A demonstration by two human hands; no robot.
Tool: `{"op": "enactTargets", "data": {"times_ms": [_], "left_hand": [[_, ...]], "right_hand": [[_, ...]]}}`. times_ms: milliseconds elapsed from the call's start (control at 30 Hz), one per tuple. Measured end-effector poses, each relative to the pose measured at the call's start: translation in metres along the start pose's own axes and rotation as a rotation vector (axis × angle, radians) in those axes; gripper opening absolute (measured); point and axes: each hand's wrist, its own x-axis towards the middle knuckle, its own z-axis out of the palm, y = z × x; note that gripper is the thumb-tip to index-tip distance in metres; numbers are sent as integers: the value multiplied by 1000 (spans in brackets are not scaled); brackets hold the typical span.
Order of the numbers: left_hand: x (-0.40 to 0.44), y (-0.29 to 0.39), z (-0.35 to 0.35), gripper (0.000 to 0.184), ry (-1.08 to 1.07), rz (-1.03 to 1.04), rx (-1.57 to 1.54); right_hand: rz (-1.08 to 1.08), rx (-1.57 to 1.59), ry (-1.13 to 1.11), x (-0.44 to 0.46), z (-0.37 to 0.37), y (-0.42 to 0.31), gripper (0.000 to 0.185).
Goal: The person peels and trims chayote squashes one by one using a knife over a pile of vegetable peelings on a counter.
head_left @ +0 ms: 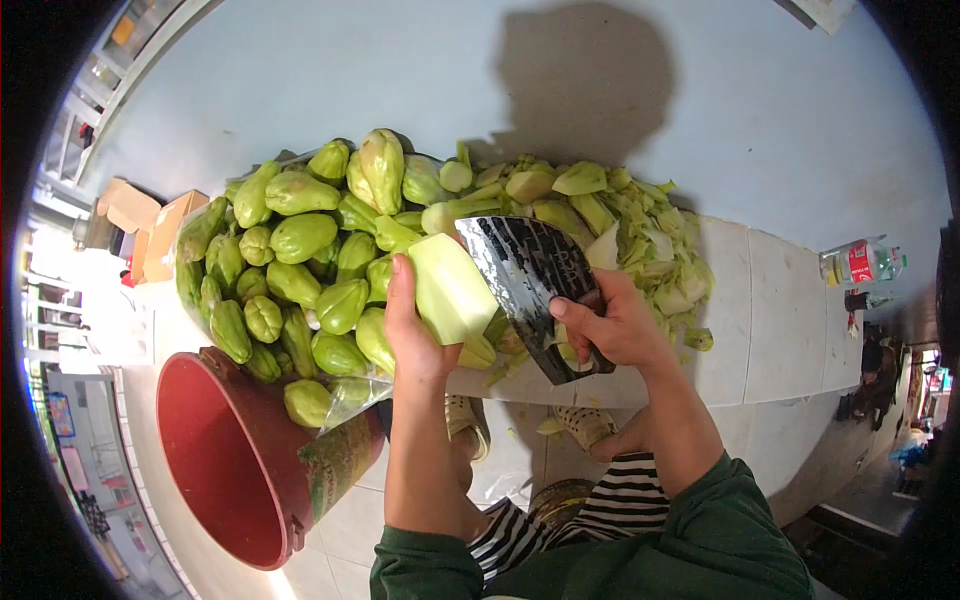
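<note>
My left hand (pixel 414 335) is closed round a peeled, pale green chayote (pixel 447 290), with the thumb along its left side. In my right hand (pixel 622 325) is a broad, dark-bladed knife (pixel 525 285), gripped near its handle. The blade is wet and speckled, and its edge lies close beside the chayote; whether the two touch I cannot tell. Behind and to the left is a big heap of whole green chayotes (pixel 305 240). A pile of green peelings (pixel 655 250) spreads behind the knife and to its right.
A red bucket (pixel 215 460) lies tilted at the lower left, its mouth facing left. Cardboard boxes (pixel 165 235) stand beyond the heap. Plastic bottles (pixel 862 262) are at the far right of the tiled ledge (pixel 725 290). A pale wall (pixel 400 70) rises behind.
</note>
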Motion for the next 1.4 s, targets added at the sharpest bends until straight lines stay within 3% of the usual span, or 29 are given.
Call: {"op": "enactTargets", "data": {"times_ms": [100, 200, 433, 533, 600, 700, 833, 900, 1100, 1400], "left_hand": [[0, -2, 3, 57, 109, -48, -25], [-2, -1, 4, 58, 33, -57, -5], [-1, 0, 7, 58, 73, -34, -54], [-1, 5, 12, 58, 12, -21, -92], [0, 7, 11, 59, -147, -2, -70], [-1, 8, 19, 61, -1, -11, -57], [-1, 10, 18, 61, -48, -17, -89], [-1, 12, 16, 60, -224, -15, -110], [-1, 8, 15, 59, 63, 5, -105], [-1, 7, 10, 58, 11, 1, -88]], "right_hand": [[-4, -28, -3, 0, 1, 1, 25], [10, -37, 9, 0, 2, 1, 25], [15, -13, -22, -1, -1, 4, 24], [37, -38, 12, -1, -3, 4, 24], [26, -9, 4, 0, -5, 5, 24], [11, -10, 8, -1, -5, 4, 23], [34, 29, -15, -3, -7, 2, 23], [37, 44, -20, -2, -7, 4, 23], [33, -3, -30, -2, -6, 7, 23], [50, -9, -29, -3, -6, 5, 23]]}}
